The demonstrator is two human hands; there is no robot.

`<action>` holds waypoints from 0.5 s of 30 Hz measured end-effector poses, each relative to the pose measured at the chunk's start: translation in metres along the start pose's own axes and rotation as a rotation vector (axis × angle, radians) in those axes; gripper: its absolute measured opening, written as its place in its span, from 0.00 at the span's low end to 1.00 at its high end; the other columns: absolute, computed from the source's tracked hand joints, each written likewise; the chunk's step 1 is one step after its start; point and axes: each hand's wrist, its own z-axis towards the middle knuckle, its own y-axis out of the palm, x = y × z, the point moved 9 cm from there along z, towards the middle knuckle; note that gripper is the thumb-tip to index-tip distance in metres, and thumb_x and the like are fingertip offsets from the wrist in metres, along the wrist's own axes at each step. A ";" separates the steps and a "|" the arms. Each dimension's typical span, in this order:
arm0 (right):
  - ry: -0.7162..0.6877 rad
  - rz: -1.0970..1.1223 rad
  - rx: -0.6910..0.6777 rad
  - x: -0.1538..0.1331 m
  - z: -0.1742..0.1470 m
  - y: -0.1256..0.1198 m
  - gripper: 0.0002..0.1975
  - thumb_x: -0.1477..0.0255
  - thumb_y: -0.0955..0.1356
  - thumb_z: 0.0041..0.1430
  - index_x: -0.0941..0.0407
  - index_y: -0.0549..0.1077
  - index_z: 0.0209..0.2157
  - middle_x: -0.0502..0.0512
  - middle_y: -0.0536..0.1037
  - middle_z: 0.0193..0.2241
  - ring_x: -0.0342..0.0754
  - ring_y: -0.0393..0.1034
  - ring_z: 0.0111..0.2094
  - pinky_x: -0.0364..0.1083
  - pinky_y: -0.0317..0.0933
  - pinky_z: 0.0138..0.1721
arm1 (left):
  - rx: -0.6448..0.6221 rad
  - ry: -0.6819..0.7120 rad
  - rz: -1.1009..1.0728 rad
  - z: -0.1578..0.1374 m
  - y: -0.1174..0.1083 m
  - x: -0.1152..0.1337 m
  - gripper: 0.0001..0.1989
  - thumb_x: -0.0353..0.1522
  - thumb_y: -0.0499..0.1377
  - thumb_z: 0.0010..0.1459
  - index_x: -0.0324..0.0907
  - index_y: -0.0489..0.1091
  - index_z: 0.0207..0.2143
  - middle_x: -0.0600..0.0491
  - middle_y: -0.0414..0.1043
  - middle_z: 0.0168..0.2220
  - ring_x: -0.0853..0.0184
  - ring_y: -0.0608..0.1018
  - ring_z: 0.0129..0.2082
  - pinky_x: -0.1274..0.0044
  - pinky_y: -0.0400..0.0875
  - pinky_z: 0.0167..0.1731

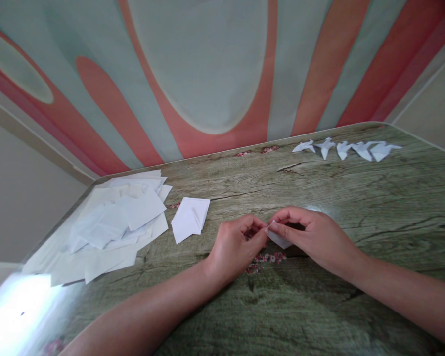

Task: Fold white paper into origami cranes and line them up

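Observation:
A small folded piece of white paper [281, 241] is held up between my two hands, just above the wood-patterned table [222, 316]. My left hand [239, 242] pinches its left tip between thumb and fingers. My right hand [311, 235] grips the same paper from the right, thumb and index finger pressed together near that tip. The fingers partly hide the paper, so its full shape does not show. Left of my left hand lies a small stack of white paper sheets [187, 217].
A large loose pile of white paper [107, 222] spreads over the table's left side. Several folded paper birds [361, 150] stand in a row at the back right. A striped red and grey-green panel [215, 143] rises behind the table. Bright glare [18, 311] covers the lower left corner.

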 end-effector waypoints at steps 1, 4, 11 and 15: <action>-0.005 0.002 -0.002 0.000 0.000 0.000 0.07 0.66 0.66 0.58 0.52 0.75 0.32 0.46 0.78 0.29 0.43 0.71 0.31 0.41 0.62 0.34 | 0.005 0.021 0.020 0.000 -0.001 0.001 0.06 0.30 0.56 0.57 0.38 0.73 0.31 0.54 0.75 0.25 0.71 0.76 0.26 0.81 0.68 0.29; -0.016 0.008 -0.004 0.000 0.000 0.000 0.07 0.65 0.66 0.58 0.52 0.75 0.32 0.47 0.78 0.30 0.43 0.71 0.32 0.42 0.62 0.34 | 0.015 0.079 0.076 -0.001 -0.002 0.005 0.06 0.30 0.56 0.58 0.38 0.73 0.31 0.55 0.75 0.26 0.73 0.75 0.26 0.81 0.67 0.29; -0.071 -0.055 0.005 -0.006 -0.001 -0.003 0.07 0.66 0.66 0.58 0.53 0.74 0.31 0.47 0.78 0.29 0.43 0.71 0.31 0.41 0.63 0.34 | 0.001 0.153 0.106 -0.002 -0.002 0.008 0.06 0.29 0.56 0.58 0.39 0.73 0.32 0.55 0.75 0.27 0.73 0.76 0.27 0.82 0.67 0.30; -0.113 -0.097 0.014 -0.012 -0.002 -0.006 0.06 0.68 0.66 0.58 0.52 0.75 0.30 0.46 0.78 0.28 0.42 0.71 0.31 0.41 0.63 0.33 | -0.002 0.184 0.110 -0.002 -0.002 0.010 0.06 0.29 0.56 0.59 0.38 0.73 0.33 0.55 0.75 0.27 0.73 0.76 0.27 0.82 0.68 0.31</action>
